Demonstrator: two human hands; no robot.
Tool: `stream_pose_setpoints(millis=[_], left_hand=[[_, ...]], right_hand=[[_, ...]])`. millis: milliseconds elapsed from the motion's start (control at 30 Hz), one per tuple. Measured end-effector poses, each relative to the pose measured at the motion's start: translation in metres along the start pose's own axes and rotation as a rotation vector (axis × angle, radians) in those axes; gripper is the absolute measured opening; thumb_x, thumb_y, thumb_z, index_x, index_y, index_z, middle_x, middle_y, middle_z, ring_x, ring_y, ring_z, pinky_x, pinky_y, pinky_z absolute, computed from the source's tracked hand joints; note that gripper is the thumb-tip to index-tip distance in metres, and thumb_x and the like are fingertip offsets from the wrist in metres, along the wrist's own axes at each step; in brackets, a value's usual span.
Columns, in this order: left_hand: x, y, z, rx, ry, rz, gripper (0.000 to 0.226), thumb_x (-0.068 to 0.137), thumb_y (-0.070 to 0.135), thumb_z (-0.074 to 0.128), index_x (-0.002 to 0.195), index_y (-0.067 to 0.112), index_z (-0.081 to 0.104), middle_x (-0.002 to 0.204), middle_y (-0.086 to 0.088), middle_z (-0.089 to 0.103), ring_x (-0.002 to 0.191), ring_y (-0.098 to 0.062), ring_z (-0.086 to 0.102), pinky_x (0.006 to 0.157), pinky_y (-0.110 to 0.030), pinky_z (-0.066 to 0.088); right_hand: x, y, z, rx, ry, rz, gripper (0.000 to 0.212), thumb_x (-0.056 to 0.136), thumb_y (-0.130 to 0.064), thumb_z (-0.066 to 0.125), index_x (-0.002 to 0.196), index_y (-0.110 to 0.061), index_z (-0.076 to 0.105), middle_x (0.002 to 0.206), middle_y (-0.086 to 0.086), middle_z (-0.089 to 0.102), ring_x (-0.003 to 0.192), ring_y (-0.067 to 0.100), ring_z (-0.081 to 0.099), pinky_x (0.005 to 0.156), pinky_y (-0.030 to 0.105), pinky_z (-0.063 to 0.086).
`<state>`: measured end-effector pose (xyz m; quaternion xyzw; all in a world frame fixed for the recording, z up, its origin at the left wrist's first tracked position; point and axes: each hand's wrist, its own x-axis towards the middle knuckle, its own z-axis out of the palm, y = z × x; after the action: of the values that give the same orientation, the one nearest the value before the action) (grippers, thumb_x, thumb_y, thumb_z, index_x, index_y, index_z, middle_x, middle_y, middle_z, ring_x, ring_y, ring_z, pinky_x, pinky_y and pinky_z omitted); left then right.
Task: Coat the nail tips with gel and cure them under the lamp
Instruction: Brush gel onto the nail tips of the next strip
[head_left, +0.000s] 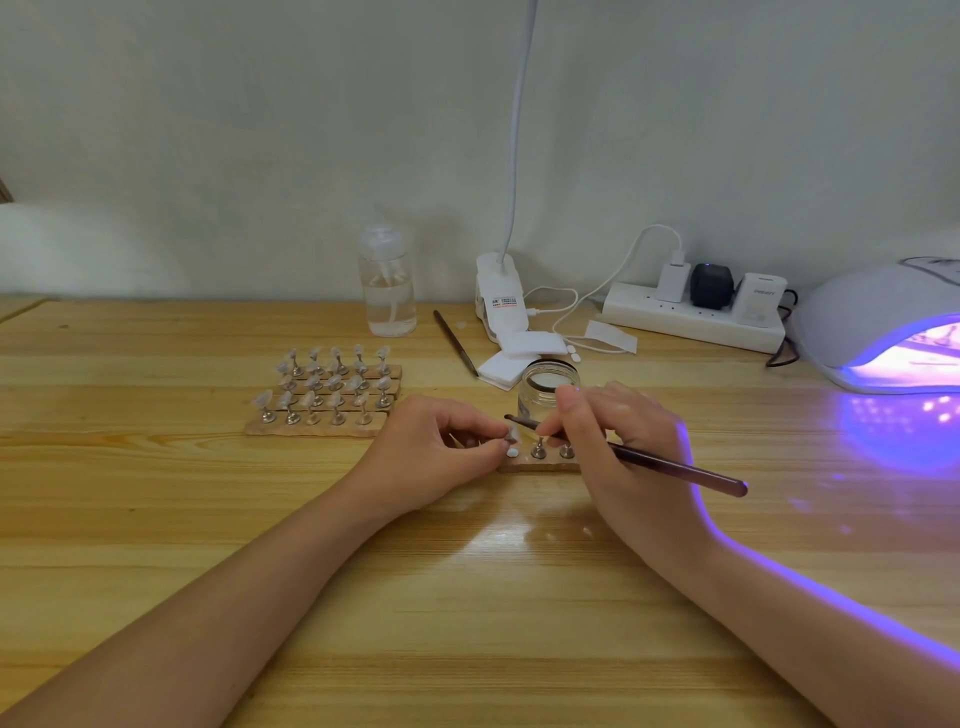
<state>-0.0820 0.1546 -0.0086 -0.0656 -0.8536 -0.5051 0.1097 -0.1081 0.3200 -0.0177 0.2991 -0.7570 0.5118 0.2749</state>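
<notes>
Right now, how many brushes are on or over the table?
2: one brush held in the right hand, its tip near the nail tip; a spare brush lying beside the clamp lamp.

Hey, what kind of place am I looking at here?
Probably a home nail-art desk rather than a salon: a glowing curing lamp, strips of practice nail tips on stands, and a gel brush held in the right hand on a plain wooden table.

Three strips (317, 425) of nail tips are lying left of the hands, a jar (545, 387) sitting just behind them, the lamp (852, 322) standing far right, a bottle (387, 280) behind.
</notes>
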Motion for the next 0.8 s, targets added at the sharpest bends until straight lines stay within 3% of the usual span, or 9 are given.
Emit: stream_pose_setpoints(millis=[200,400,633,733,800], left_hand=[[-0.0004,0.0003,-0.0009,0.003,-0.007,-0.002,0.013,0.076,0.004,0.070,0.081,0.015,0.073,0.073,-0.003,0.068,0.061,0.002,0.053,0.056,-0.007,0.039],[-0.0003,0.0003,-0.0010,-0.004,0.008,-0.011,0.015,0.076,0.004,0.070,0.080,0.018,0.072,0.076,0.002,0.069,0.063,0.005,0.056,0.057,-0.005,0.040],[-0.0005,0.0016,-0.0012,-0.024,0.010,-0.003,0.021,0.075,0.004,0.071,0.074,0.025,0.071,0.073,0.005,0.068,0.062,0.005,0.056,0.058,-0.006,0.041],[-0.0005,0.0002,-0.0008,-0.017,0.003,-0.006,0.016,0.075,0.005,0.071,0.079,0.020,0.073,0.077,-0.003,0.071,0.064,0.000,0.056,0.059,-0.009,0.043],[-0.0004,-0.0002,-0.0009,-0.012,0.001,-0.006,0.015,0.075,0.006,0.071,0.081,0.019,0.073,0.078,-0.003,0.071,0.065,-0.001,0.056,0.059,-0.009,0.043]], right_hand=[[0.0000,-0.0014,-0.0003,0.018,-0.015,0.014,0.042,0.088,-0.038,0.043,0.058,-0.019,0.066,0.058,-0.009,0.060,0.062,0.007,0.057,0.071,0.038,0.046],[-0.0013,-0.0006,-0.0031,0.042,-0.014,0.001,0.048,0.089,-0.035,0.041,0.052,-0.014,0.064,0.050,-0.009,0.057,0.055,0.006,0.054,0.066,0.024,0.041],[-0.0010,-0.0021,-0.0038,0.096,0.029,0.037,0.039,0.088,-0.038,0.039,0.054,-0.034,0.057,0.053,-0.007,0.060,0.058,0.004,0.056,0.068,0.017,0.041],[0.0004,-0.0027,-0.0022,0.056,-0.004,0.030,0.033,0.088,-0.039,0.040,0.060,-0.037,0.058,0.059,-0.010,0.061,0.064,0.008,0.058,0.072,0.027,0.044],[0.0016,-0.0032,-0.0012,0.042,-0.013,0.030,0.031,0.088,-0.040,0.041,0.062,-0.039,0.058,0.060,-0.011,0.061,0.065,0.007,0.058,0.071,0.026,0.044]])
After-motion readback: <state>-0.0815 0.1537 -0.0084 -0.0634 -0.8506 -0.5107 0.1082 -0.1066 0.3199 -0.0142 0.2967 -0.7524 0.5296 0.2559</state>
